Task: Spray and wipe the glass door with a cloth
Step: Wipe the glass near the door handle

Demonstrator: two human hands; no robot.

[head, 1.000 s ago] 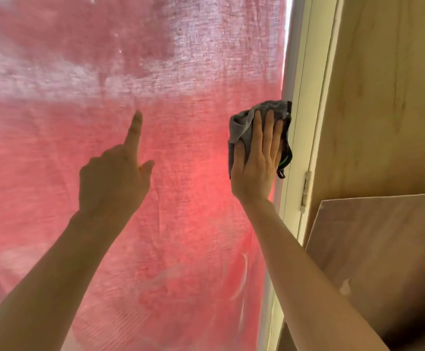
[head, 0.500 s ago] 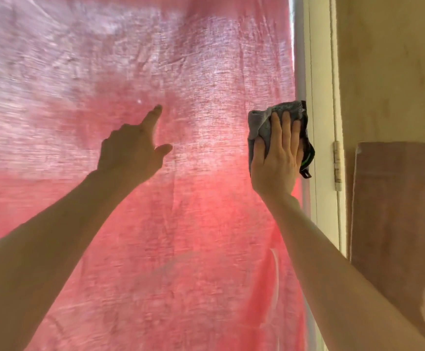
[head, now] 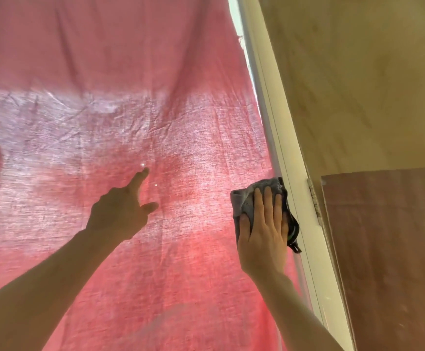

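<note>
The glass door (head: 135, 117) fills the left and middle of the view, with a red curtain behind it and light shining through. My right hand (head: 263, 231) presses a grey cloth (head: 244, 201) flat against the glass beside the door's right edge. A dark corner of the cloth with a green trim hangs below my fingers. My left hand (head: 120, 211) is raised in front of the glass, empty, with the index finger stretched out toward a small bright speck (head: 143, 164) on the pane. No spray bottle is in view.
A white door frame (head: 280, 148) runs diagonally along the right of the glass, with a metal hinge (head: 314, 198) on it. Beyond it is a tan wall (head: 358, 84), and a brown wooden board (head: 389, 249) leans against it.
The view has tilted upward and shows more of the upper glass. My right hand keeps the cloth pressed at the door's right edge. My left hand still points, finger now tilted to the right.
</note>
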